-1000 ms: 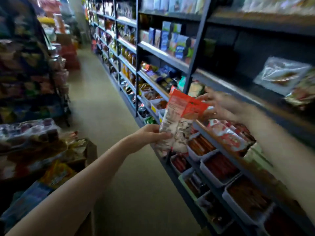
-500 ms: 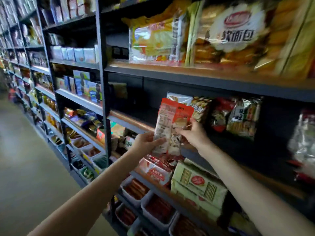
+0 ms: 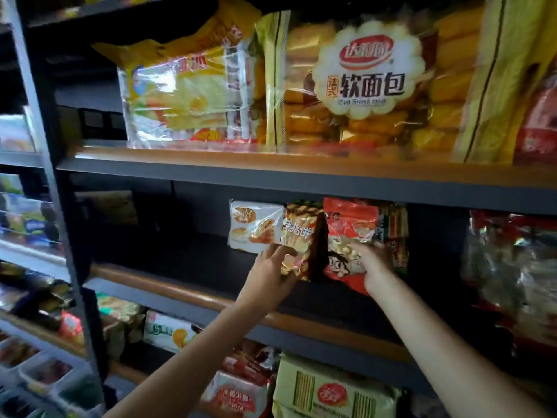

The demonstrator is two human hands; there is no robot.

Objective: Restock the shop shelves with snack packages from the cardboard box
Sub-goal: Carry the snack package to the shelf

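A red and white snack package [image 3: 349,233] stands upright on the dark middle shelf [image 3: 187,292], and my right hand [image 3: 375,267] grips its lower right part. To its left stands a red and gold snack bag [image 3: 297,236]; my left hand [image 3: 271,274] touches its lower left edge with fingers stretched out. A white bread package [image 3: 253,226] leans behind the gold bag. Striped packs [image 3: 394,233] stand right of the red package. The cardboard box is out of view.
The shelf above carries large yellow bread bags [image 3: 355,86]. Crinkly clear bags [image 3: 512,267] fill the middle shelf's right end; its left half holds only a brown box [image 3: 111,206]. Below lie green and white packs [image 3: 331,390]. A black upright post [image 3: 57,206] stands left.
The red and white package has gone from in front of the shelf onto it, beside the gold bag. My left hand left that package and now touches the gold bag. The view moved closer.
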